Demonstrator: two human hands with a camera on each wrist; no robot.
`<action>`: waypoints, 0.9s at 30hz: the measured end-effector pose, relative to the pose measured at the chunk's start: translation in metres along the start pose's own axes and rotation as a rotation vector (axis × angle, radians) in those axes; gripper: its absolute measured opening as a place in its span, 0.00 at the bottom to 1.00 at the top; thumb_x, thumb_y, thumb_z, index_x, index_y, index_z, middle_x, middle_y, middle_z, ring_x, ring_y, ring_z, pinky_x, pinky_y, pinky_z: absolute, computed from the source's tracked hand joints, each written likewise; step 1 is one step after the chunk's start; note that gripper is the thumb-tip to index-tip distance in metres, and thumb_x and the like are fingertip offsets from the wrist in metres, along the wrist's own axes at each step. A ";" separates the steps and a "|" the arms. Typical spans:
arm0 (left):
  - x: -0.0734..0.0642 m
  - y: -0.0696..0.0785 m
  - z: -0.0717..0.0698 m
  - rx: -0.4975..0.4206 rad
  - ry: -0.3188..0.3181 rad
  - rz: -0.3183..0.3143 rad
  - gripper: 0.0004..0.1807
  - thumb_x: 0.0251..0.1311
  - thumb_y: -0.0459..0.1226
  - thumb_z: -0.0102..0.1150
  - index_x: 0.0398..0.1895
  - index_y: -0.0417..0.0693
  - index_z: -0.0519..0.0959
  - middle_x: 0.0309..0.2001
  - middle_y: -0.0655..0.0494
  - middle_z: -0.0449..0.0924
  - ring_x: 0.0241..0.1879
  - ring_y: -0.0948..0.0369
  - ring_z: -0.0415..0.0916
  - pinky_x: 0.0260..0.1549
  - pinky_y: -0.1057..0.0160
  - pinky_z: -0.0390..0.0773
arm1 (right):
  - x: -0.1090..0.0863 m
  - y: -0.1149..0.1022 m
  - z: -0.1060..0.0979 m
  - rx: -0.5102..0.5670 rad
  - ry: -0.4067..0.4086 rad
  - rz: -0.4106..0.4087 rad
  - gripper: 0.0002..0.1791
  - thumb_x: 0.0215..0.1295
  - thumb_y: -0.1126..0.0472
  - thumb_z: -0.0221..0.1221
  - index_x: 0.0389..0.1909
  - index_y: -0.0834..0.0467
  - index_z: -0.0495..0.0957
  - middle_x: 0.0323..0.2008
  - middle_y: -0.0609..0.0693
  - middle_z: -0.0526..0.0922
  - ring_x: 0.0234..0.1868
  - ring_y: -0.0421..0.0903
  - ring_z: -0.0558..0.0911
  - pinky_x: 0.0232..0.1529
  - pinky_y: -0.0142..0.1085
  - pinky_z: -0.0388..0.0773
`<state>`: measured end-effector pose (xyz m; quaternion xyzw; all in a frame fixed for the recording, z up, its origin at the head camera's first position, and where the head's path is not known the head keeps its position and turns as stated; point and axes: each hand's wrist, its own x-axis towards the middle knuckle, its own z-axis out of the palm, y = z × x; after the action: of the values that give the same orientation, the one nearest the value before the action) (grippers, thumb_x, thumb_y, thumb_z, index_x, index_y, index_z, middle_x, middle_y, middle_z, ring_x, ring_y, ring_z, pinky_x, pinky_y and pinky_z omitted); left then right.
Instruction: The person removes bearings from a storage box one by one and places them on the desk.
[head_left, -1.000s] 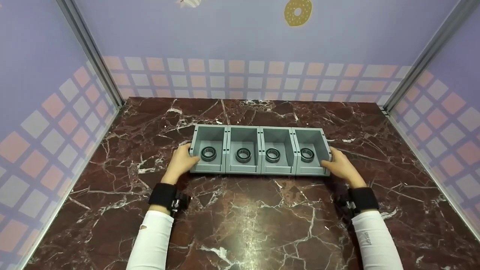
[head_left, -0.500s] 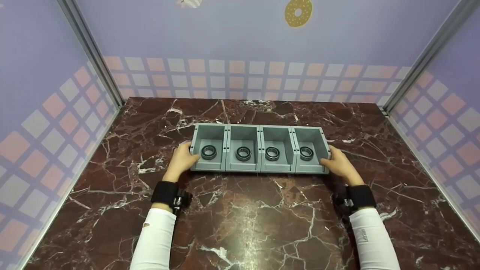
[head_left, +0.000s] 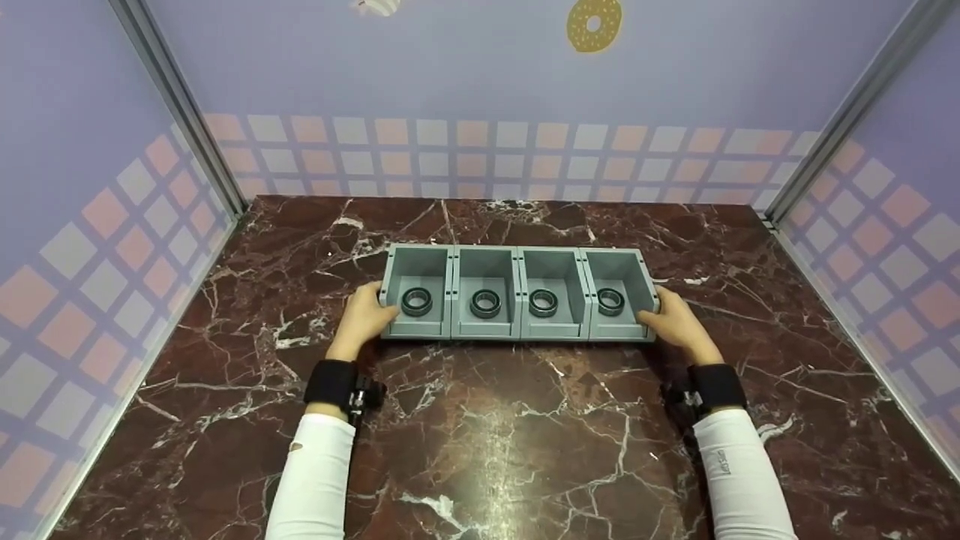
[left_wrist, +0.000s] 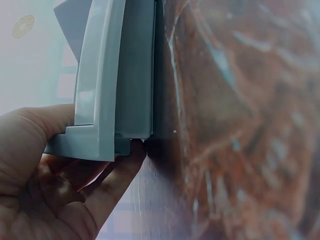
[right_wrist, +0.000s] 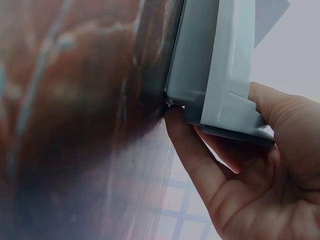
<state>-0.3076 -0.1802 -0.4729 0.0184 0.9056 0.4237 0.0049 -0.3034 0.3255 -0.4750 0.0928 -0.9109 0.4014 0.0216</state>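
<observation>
Grey bins point(head_left: 486, 332), four joined side by side in one row, sat upright across the middle of the marbled table point(head_left: 420, 450), their low fronts towards you; whether the base touched the tabletop or was just above it could not be told. At your far left was a lilac wall point(head_left: 60, 127) with pink and pale squares, then a metal post point(head_left: 180, 105). Your left sleeve point(head_left: 313, 480) was white with a small hole, and beyond it a black band point(head_left: 330, 381) circled your wrist. Your left hand point(head_left: 363, 321) gripped the row's left end, thumb over the side's rim, other fingers bent round the outside, one fingertip reaching the lower edge. Next, the first ring point(head_left: 417, 312) lay flat in the leftmost bin; the second ring point(head_left: 486, 314) lay about midway across its bin; the third ring point(head_left: 543, 313) lay towards the left of its own; and the fourth ring point(head_left: 610, 312) lay near its bin's left side. Your right hand point(head_left: 676, 322) gripped the right end likewise, thumb over the rim, fingers bent round the outside. Behind it your right sleeve point(head_left: 742, 480) was white, with small dark lettering.
</observation>
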 end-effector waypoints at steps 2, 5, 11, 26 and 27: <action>0.001 0.000 0.000 -0.003 -0.001 -0.008 0.33 0.64 0.28 0.56 0.73 0.24 0.64 0.60 0.26 0.76 0.29 0.55 0.73 0.37 0.57 0.71 | 0.001 0.000 0.000 0.006 0.000 -0.002 0.24 0.60 0.75 0.57 0.58 0.79 0.72 0.40 0.65 0.83 0.33 0.44 0.77 0.35 0.31 0.72; 0.002 0.000 0.000 -0.007 -0.003 -0.012 0.33 0.65 0.28 0.56 0.73 0.24 0.63 0.60 0.26 0.76 0.32 0.51 0.76 0.38 0.56 0.72 | 0.003 0.000 0.000 0.011 0.000 -0.003 0.25 0.61 0.75 0.57 0.60 0.80 0.71 0.42 0.68 0.83 0.33 0.43 0.77 0.35 0.30 0.73; 0.005 0.000 0.000 -0.019 0.012 0.008 0.28 0.63 0.27 0.57 0.68 0.25 0.71 0.56 0.28 0.80 0.43 0.43 0.81 0.43 0.51 0.76 | 0.006 0.000 0.001 0.020 0.000 0.007 0.25 0.61 0.75 0.56 0.60 0.81 0.70 0.44 0.71 0.82 0.35 0.42 0.78 0.36 0.30 0.73; 0.008 0.000 0.002 -0.007 0.026 0.025 0.29 0.63 0.27 0.57 0.68 0.24 0.70 0.51 0.29 0.82 0.29 0.53 0.76 0.36 0.56 0.73 | 0.008 0.000 0.000 -0.002 -0.001 0.010 0.24 0.61 0.75 0.57 0.58 0.80 0.71 0.45 0.72 0.83 0.36 0.44 0.78 0.37 0.31 0.74; 0.007 -0.001 0.002 -0.005 0.028 0.023 0.29 0.62 0.27 0.57 0.67 0.24 0.71 0.50 0.29 0.83 0.26 0.55 0.74 0.34 0.58 0.72 | 0.008 0.000 0.000 -0.002 -0.003 0.011 0.23 0.61 0.75 0.57 0.58 0.80 0.71 0.44 0.71 0.83 0.35 0.44 0.78 0.37 0.31 0.74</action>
<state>-0.3149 -0.1788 -0.4745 0.0228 0.9044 0.4260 -0.0126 -0.3111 0.3243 -0.4746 0.0885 -0.9118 0.4005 0.0184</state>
